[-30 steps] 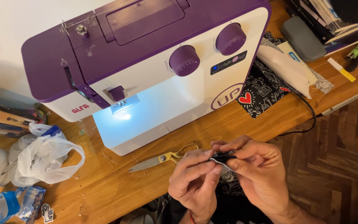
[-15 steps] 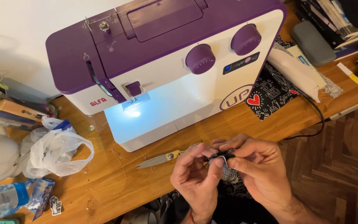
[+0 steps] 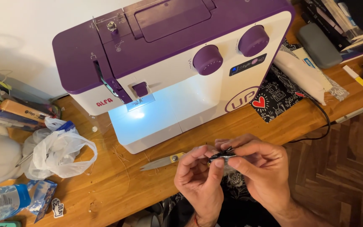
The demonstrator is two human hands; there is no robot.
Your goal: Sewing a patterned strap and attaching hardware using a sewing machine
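Observation:
My left hand (image 3: 199, 181) and my right hand (image 3: 260, 168) meet at the near edge of the wooden table (image 3: 106, 185). Together they pinch a small strip of black fabric (image 3: 221, 155) between thumbs and fingertips. More black patterned fabric (image 3: 236, 185) hangs below the hands. Small thread snips (image 3: 161, 161) lie on the table just left of my left hand. A purple and white sewing machine (image 3: 173, 63) stands behind, its lamp lighting the bed.
A crumpled white plastic bag (image 3: 57, 151) and a plastic bottle (image 3: 1, 201) lie at the left, with pens and tools (image 3: 17, 109) behind. Black printed cloth (image 3: 276, 98), a white tube, a grey case (image 3: 322, 44) and books sit at the right. A black cable (image 3: 320, 122) runs off the table edge.
The view has shifted, so the machine and table sit further right and lower in frame. My hands stay together on the black fabric strip, fingers slightly rearranged.

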